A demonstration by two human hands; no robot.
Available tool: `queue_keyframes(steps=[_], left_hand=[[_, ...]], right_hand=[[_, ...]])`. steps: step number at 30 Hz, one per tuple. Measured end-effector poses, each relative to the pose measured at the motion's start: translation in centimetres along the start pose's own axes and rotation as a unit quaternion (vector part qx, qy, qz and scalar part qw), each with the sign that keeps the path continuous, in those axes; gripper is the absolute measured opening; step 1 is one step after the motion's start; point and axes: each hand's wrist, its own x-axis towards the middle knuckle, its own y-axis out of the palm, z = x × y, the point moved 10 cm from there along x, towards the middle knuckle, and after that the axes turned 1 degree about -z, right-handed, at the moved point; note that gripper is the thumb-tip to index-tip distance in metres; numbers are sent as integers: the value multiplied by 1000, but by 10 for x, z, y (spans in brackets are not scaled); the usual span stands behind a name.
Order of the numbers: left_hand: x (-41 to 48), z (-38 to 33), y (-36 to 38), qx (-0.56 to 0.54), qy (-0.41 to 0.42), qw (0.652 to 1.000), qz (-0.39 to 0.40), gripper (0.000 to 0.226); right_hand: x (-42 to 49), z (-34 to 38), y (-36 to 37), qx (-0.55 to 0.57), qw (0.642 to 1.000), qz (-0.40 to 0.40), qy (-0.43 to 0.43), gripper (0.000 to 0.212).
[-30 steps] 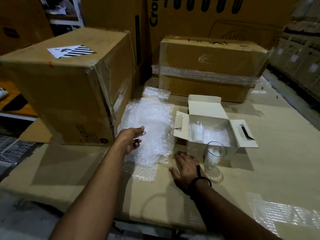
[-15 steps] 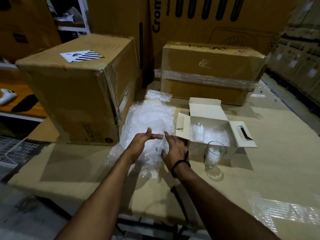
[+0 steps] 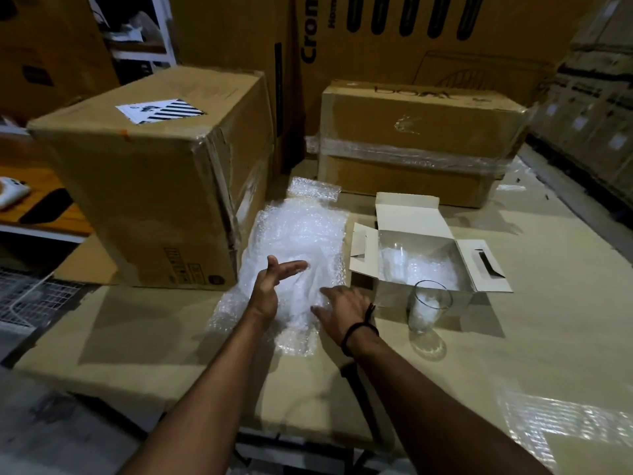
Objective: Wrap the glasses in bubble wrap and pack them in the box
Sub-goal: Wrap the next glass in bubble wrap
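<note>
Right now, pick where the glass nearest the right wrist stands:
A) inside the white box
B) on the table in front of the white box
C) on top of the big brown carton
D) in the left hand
B: the glass stands upright on the table, just in front of the open white box, with no hand on it.

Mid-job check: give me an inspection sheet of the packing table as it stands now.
Surface: cardboard-covered table.
Job's things: bubble wrap sheet spread out; one glass upright, unwrapped, in front of the open white box, which holds more wrap.
Clutter: small wrap scrap behind the sheet; plastic film at near right.
Hands: left hand open above the sheet; right hand open, fingers on the sheet.
Cables: nothing seen.
Surroundings: big carton at left, film-banded carton behind.
</note>
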Motion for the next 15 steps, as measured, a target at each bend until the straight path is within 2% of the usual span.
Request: queue_keyframes(steps=[3,4,6,9,11,13,15], left_hand=[[-1,2,10,-15,-6,999,48,106],[0,3,13,-22,-12,998,61,108],[2,3,16,-27,-16,997,73,110],[6,-2,9,-38,11,998,49,107],[8,1,-2,-31,24,999,16,102],[4,6,-8,12,46,999,3,89],[1,17,-6,124,79,989,18,74]], right_hand=[[-7,19,-14,9,998,-40,-45,89],[-8,25,-20,5,998,-52,-46,93],[-3,30,-25,10,997,-70,-11,78],[9,16,-32,108,988,-87,74,32],[10,6,-31,202,972,-78,90,26],[6,-6,-32,282,949,-97,102,30],[-3,-25,-34,375,907,-135,134,35]])
